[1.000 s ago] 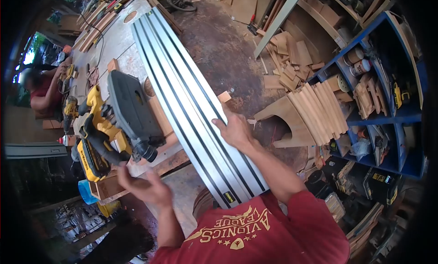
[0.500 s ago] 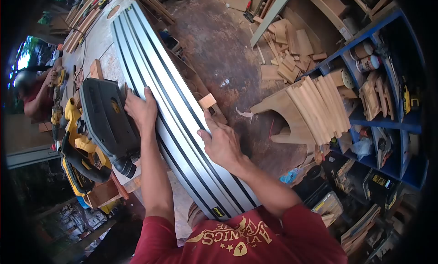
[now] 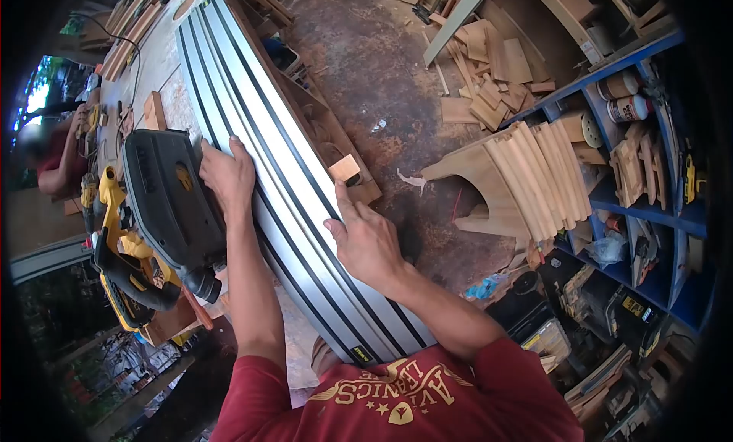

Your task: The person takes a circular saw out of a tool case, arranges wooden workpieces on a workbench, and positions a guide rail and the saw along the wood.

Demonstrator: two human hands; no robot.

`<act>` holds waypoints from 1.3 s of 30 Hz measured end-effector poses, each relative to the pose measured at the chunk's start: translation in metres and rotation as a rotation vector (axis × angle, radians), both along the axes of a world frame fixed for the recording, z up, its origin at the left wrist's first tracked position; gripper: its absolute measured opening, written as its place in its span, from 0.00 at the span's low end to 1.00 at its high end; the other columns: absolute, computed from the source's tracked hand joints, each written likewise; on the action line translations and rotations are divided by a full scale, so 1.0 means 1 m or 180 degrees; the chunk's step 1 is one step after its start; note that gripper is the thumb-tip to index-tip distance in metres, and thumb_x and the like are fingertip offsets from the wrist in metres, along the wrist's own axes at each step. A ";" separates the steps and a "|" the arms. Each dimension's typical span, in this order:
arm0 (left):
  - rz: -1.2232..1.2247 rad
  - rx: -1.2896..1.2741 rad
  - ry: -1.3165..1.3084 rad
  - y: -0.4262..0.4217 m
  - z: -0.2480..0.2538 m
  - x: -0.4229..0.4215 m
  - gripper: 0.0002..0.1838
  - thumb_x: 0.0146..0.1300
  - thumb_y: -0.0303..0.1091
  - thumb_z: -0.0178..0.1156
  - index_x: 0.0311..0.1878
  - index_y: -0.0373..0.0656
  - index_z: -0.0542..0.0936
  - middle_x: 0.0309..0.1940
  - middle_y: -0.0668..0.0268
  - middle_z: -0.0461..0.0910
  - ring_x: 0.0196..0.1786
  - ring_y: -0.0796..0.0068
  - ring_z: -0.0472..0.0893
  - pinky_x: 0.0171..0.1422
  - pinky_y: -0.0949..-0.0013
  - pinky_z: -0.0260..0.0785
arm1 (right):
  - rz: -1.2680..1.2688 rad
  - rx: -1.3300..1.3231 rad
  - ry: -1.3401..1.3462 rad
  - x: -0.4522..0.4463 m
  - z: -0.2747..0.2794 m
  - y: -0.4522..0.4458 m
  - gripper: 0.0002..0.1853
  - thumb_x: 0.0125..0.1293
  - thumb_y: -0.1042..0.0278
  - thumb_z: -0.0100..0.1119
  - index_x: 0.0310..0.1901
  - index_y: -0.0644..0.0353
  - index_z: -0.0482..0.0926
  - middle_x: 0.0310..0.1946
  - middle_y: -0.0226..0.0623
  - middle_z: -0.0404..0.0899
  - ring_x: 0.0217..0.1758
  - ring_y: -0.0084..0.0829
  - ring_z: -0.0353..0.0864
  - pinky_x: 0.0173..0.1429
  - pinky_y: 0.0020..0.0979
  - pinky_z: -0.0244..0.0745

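Observation:
A long silver guide rail (image 3: 263,148) with black strips lies lengthwise over the workbench, its near end against my shirt. My left hand (image 3: 229,176) grips the rail's left edge, thumb on top; its fingertips are partly hidden. On the right edge, my right hand (image 3: 369,242) rests with the thumb over the metal and the index finger stretched forward, its tip at a small wooden block (image 3: 344,168). The other right fingers are curled and partly hidden. Close by my left hand stands a yellow-and-black power saw (image 3: 172,201), with its dark base plate facing up.
A wood piece (image 3: 154,111) lies beyond the saw. To the right are a stack of wooden slats (image 3: 538,182), a pile of offcuts (image 3: 492,83) and blue shelving (image 3: 649,201). Another person (image 3: 61,152) is at the far left.
The view has shifted slightly, and the rail's far end and the saw sit a little further left. Both hands stay on the rail in nearly the same places.

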State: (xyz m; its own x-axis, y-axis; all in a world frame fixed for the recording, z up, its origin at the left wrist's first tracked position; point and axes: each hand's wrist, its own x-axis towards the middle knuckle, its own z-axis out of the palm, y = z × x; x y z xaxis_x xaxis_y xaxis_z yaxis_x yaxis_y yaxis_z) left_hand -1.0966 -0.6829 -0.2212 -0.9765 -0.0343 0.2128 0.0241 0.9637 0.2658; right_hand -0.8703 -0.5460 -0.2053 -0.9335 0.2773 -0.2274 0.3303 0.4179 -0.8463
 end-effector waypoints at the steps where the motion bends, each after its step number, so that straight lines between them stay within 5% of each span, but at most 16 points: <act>1: 0.0019 0.0062 -0.0081 0.001 0.001 -0.002 0.40 0.71 0.49 0.57 0.75 0.26 0.61 0.64 0.31 0.72 0.69 0.32 0.70 0.76 0.43 0.59 | 0.0005 -0.0008 0.0014 -0.001 -0.001 0.000 0.34 0.74 0.64 0.59 0.73 0.77 0.62 0.46 0.67 0.81 0.45 0.62 0.84 0.52 0.52 0.78; 6: 0.0029 0.0606 -0.0193 0.001 0.002 -0.029 0.46 0.70 0.53 0.57 0.78 0.26 0.55 0.71 0.29 0.63 0.75 0.33 0.63 0.78 0.43 0.56 | 0.0032 -0.0050 0.0181 -0.001 -0.007 0.000 0.34 0.74 0.65 0.59 0.73 0.78 0.61 0.48 0.68 0.80 0.47 0.63 0.83 0.53 0.52 0.78; 7: 0.0159 0.0769 -0.0220 0.006 0.002 -0.041 0.54 0.66 0.62 0.60 0.79 0.27 0.52 0.72 0.27 0.59 0.77 0.32 0.60 0.79 0.41 0.55 | 0.0027 -0.0029 0.0219 -0.001 -0.007 0.000 0.34 0.74 0.65 0.59 0.73 0.78 0.61 0.47 0.68 0.80 0.47 0.63 0.83 0.53 0.51 0.78; 11: 0.0560 0.0068 -0.0479 0.035 0.006 -0.051 0.64 0.54 0.73 0.66 0.80 0.32 0.54 0.74 0.31 0.58 0.76 0.30 0.61 0.79 0.39 0.53 | 0.0001 -0.0016 0.0226 -0.002 -0.005 0.000 0.35 0.74 0.65 0.59 0.73 0.79 0.60 0.46 0.69 0.80 0.48 0.63 0.83 0.54 0.51 0.78; 22: 0.0604 0.0593 -0.0207 0.016 0.005 -0.070 0.61 0.48 0.69 0.73 0.75 0.31 0.66 0.68 0.36 0.71 0.71 0.39 0.72 0.73 0.45 0.67 | 0.0030 0.0076 -0.0082 -0.013 0.004 0.001 0.39 0.73 0.60 0.59 0.77 0.73 0.56 0.39 0.65 0.84 0.43 0.61 0.86 0.52 0.53 0.78; 25: 0.0507 0.0563 -0.0199 0.014 0.004 -0.069 0.59 0.47 0.71 0.72 0.74 0.35 0.70 0.67 0.38 0.73 0.71 0.40 0.74 0.73 0.44 0.67 | 0.0227 0.0026 -0.0413 -0.015 0.012 0.005 0.36 0.73 0.61 0.57 0.76 0.71 0.58 0.57 0.68 0.79 0.49 0.65 0.84 0.56 0.57 0.78; 30: 0.0440 0.0696 -0.0276 0.009 0.005 -0.069 0.57 0.46 0.72 0.73 0.74 0.43 0.72 0.68 0.41 0.73 0.71 0.41 0.73 0.73 0.41 0.67 | 0.0166 -0.0039 -0.0323 -0.018 0.007 0.003 0.36 0.74 0.61 0.56 0.77 0.70 0.58 0.50 0.67 0.82 0.48 0.65 0.85 0.57 0.58 0.77; 36: 0.0573 0.0713 -0.0236 0.013 0.010 -0.065 0.57 0.45 0.70 0.73 0.73 0.40 0.73 0.66 0.40 0.76 0.70 0.43 0.75 0.75 0.47 0.65 | -0.0069 -0.0291 0.0015 -0.018 -0.003 0.002 0.37 0.73 0.60 0.59 0.76 0.70 0.59 0.47 0.70 0.82 0.50 0.66 0.84 0.59 0.56 0.76; 39: 0.0252 0.1838 0.0373 0.001 -0.018 -0.089 0.53 0.51 0.63 0.73 0.71 0.32 0.71 0.66 0.39 0.76 0.70 0.45 0.75 0.74 0.52 0.65 | -0.0227 -0.0133 0.0202 -0.009 -0.012 0.008 0.37 0.71 0.56 0.62 0.75 0.67 0.64 0.47 0.68 0.83 0.50 0.64 0.84 0.59 0.53 0.77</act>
State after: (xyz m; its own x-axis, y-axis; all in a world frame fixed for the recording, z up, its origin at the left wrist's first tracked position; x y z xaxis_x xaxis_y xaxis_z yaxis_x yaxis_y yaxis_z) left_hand -1.1858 -0.6820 -0.2396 -0.9374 -0.2483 0.2442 0.0189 0.6640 0.7475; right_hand -0.8792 -0.5379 -0.2172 -0.9246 0.3351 -0.1812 0.3031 0.3591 -0.8827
